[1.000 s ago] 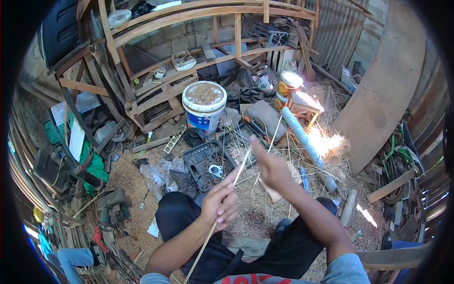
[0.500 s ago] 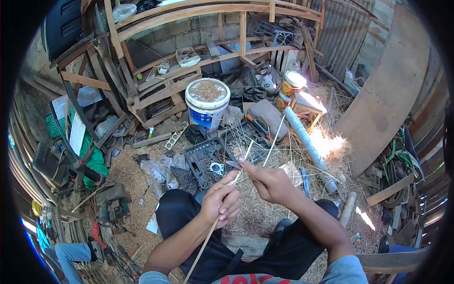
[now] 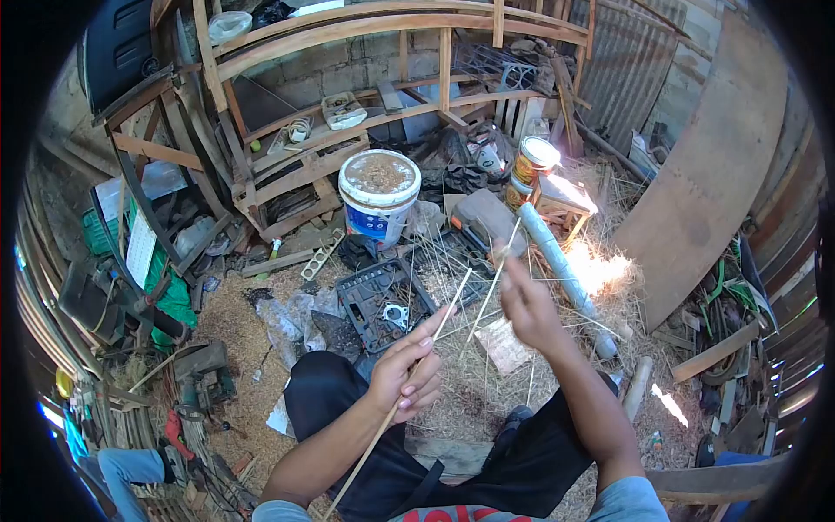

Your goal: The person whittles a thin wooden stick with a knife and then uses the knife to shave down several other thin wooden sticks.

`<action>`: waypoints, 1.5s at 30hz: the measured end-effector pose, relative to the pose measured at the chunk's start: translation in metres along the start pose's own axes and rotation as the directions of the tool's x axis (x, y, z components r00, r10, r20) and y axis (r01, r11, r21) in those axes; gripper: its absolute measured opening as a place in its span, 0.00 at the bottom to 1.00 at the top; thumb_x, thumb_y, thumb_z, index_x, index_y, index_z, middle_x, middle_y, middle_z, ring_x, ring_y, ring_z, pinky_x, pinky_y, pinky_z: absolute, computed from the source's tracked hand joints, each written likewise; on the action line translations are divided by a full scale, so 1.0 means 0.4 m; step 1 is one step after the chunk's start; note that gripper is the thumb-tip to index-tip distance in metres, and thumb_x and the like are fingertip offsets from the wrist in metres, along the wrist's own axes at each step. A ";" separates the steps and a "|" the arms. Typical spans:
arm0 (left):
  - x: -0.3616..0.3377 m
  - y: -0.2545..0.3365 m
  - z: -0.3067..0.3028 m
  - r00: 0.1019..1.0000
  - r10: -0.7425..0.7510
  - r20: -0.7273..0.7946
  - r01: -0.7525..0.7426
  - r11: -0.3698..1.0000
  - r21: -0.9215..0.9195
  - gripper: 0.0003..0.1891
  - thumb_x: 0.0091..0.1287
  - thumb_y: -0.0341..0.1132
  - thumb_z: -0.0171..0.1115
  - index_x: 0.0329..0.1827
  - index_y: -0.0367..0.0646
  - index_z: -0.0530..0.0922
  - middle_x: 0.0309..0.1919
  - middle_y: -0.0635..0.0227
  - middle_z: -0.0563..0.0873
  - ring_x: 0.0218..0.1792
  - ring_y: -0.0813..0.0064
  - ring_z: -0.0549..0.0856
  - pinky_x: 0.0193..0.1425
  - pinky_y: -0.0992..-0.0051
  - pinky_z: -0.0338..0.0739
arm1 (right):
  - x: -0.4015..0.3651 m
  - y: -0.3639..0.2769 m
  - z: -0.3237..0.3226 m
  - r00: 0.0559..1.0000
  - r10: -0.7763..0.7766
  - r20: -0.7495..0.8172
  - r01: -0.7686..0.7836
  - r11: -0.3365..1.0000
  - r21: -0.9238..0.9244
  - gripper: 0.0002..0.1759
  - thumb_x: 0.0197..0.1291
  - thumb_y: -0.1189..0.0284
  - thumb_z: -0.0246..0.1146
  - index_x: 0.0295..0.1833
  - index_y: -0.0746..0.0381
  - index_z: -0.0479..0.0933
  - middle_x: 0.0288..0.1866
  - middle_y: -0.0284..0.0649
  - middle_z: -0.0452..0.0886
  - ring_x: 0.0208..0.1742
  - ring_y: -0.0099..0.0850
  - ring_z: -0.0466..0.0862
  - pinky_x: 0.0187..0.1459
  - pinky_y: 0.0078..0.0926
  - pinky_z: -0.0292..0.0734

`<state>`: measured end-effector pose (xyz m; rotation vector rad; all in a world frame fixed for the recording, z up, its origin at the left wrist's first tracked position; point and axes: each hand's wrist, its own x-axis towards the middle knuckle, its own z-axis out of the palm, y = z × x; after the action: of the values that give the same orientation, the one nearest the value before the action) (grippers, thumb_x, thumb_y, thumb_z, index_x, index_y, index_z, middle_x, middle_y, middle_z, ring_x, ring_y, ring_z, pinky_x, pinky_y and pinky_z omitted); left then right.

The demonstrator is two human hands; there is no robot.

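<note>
A long thin bamboo strip slants up from lower left through my left hand, which is closed around it, its tip pointing forward. My right hand is apart from the strip, raised to its right, with curled fingers smeared by motion. It appears to keep hold of a small knife, whose blade I cannot make out clearly now. Another pale strip stands out just left of my right hand, above the littered ground. Below my hands an open tool case lies on the ground.
A white bucket with a dirty lid stands ahead. Right of it are stacked paint cans, a small wooden stool and a grey-blue pipe. Power tools lie at left, near another person's leg. Shavings cover the ground.
My right hand has moved away from the strip, up and to the right; before, a knife blade in it touched the strip near my left fingers. My left hand keeps its hold, slightly lower.
</note>
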<state>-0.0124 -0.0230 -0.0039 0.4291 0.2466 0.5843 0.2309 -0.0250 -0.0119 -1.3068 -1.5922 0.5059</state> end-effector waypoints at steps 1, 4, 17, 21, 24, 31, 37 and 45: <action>0.001 -0.001 -0.001 1.000 -0.005 0.014 0.005 1.000 -0.009 0.26 0.78 0.32 0.37 0.80 0.50 0.53 0.08 0.75 0.62 0.04 0.83 0.61 0.08 0.82 0.57 | -0.012 -0.014 0.017 0.993 -0.088 0.076 0.092 0.995 -0.041 0.27 0.70 0.72 0.56 0.73 0.61 0.65 0.46 0.52 0.84 0.30 0.30 0.84 0.34 0.30 0.78; 0.000 -0.003 -0.009 0.999 -0.008 0.035 0.009 0.999 -0.034 0.26 0.78 0.33 0.38 0.79 0.53 0.54 0.08 0.75 0.61 0.05 0.82 0.59 0.09 0.81 0.55 | -0.037 -0.030 0.058 0.889 -0.342 0.304 0.403 0.900 -0.166 0.25 0.71 0.74 0.53 0.72 0.61 0.67 0.53 0.48 0.85 0.27 0.26 0.82 0.31 0.25 0.76; 0.009 -0.002 -0.009 0.999 0.034 0.040 -0.034 0.999 -0.002 0.28 0.77 0.33 0.38 0.80 0.51 0.52 0.11 0.70 0.66 0.05 0.82 0.59 0.09 0.82 0.56 | 0.019 0.030 -0.005 0.987 0.125 -0.100 -0.119 0.991 0.061 0.29 0.74 0.69 0.51 0.76 0.66 0.57 0.27 0.37 0.74 0.28 0.24 0.74 0.33 0.25 0.72; 0.016 -0.003 -0.002 0.999 0.037 0.020 -0.037 0.999 -0.006 0.28 0.77 0.33 0.39 0.80 0.50 0.52 0.12 0.68 0.68 0.06 0.81 0.61 0.09 0.81 0.56 | -0.002 0.023 0.036 0.988 -0.027 -0.151 0.030 0.999 0.019 0.30 0.73 0.68 0.55 0.74 0.67 0.56 0.35 0.38 0.75 0.30 0.23 0.75 0.34 0.23 0.71; 0.017 -0.001 -0.003 0.998 0.050 0.026 -0.048 0.997 -0.057 0.29 0.77 0.32 0.40 0.80 0.49 0.50 0.12 0.69 0.70 0.05 0.81 0.65 0.08 0.81 0.59 | 0.002 0.008 0.039 0.976 0.120 -0.180 -0.095 0.985 0.144 0.21 0.72 0.70 0.56 0.65 0.65 0.63 0.45 0.43 0.74 0.31 0.24 0.76 0.35 0.24 0.72; 0.013 0.003 -0.007 0.996 0.084 0.009 -0.083 0.993 -0.085 0.28 0.76 0.31 0.39 0.80 0.47 0.50 0.14 0.69 0.70 0.06 0.83 0.65 0.09 0.83 0.58 | -0.003 0.018 0.019 0.976 0.209 -0.058 -0.191 0.955 0.225 0.11 0.74 0.72 0.52 0.56 0.65 0.67 0.32 0.35 0.77 0.28 0.22 0.77 0.32 0.22 0.73; 0.013 0.003 -0.003 0.997 0.077 -0.028 -0.078 0.995 -0.058 0.27 0.77 0.31 0.39 0.79 0.45 0.52 0.17 0.69 0.71 0.06 0.84 0.62 0.09 0.83 0.57 | -0.001 0.034 0.025 0.995 0.072 -0.068 -0.065 0.992 0.111 0.11 0.75 0.72 0.51 0.54 0.67 0.72 0.27 0.34 0.76 0.26 0.19 0.76 0.31 0.22 0.73; 0.010 0.005 -0.006 0.995 0.100 0.018 -0.100 0.994 -0.033 0.26 0.78 0.32 0.38 0.79 0.47 0.52 0.15 0.71 0.68 0.06 0.84 0.62 0.09 0.83 0.56 | -0.015 -0.037 0.046 0.996 -0.082 -0.026 0.085 0.988 0.130 0.24 0.69 0.78 0.53 0.71 0.64 0.68 0.27 0.36 0.76 0.30 0.25 0.78 0.37 0.26 0.75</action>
<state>-0.0108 -0.0184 -0.0056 0.4174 0.1972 0.6809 0.2072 -0.0308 -0.0108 -1.1392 -1.5628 0.5339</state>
